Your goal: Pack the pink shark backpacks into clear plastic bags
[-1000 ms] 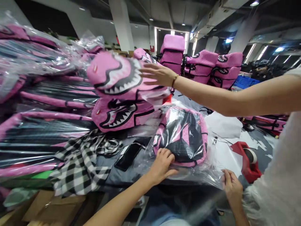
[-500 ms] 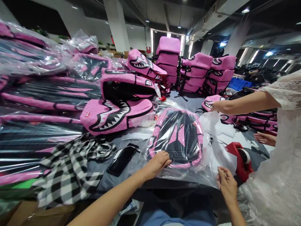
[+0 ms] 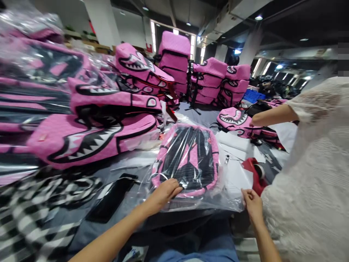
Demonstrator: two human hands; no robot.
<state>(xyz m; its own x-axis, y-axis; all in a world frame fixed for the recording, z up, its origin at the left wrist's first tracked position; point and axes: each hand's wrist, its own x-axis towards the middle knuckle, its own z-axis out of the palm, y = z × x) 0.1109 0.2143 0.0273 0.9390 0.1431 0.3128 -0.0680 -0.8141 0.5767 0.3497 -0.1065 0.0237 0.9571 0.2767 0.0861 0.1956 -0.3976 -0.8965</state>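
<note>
A pink and black backpack (image 3: 190,156) lies back panel up on the table in front of me, inside a clear plastic bag (image 3: 212,203). My left hand (image 3: 166,191) is closed on the film at the near edge of the backpack, its fingers curled over. At the bag's near right corner, my right hand (image 3: 252,203) pinches the film between thumb and fingers. The loose mouth of the bag stretches between both hands along the table edge.
Pink shark-mouth backpacks (image 3: 89,138) are piled on the left, with more stacks (image 3: 174,54) behind. A phone (image 3: 111,200) and checkered cloth (image 3: 35,214) lie left. White paper (image 3: 237,178) and a red tape dispenser (image 3: 255,173) are right, beside a co-worker in a white lace top (image 3: 319,163).
My view has swung to the right, so the scene sits further left. Both my hands keep their hold on the bag. The co-worker's arm and a white sheet have shifted away to the right.
</note>
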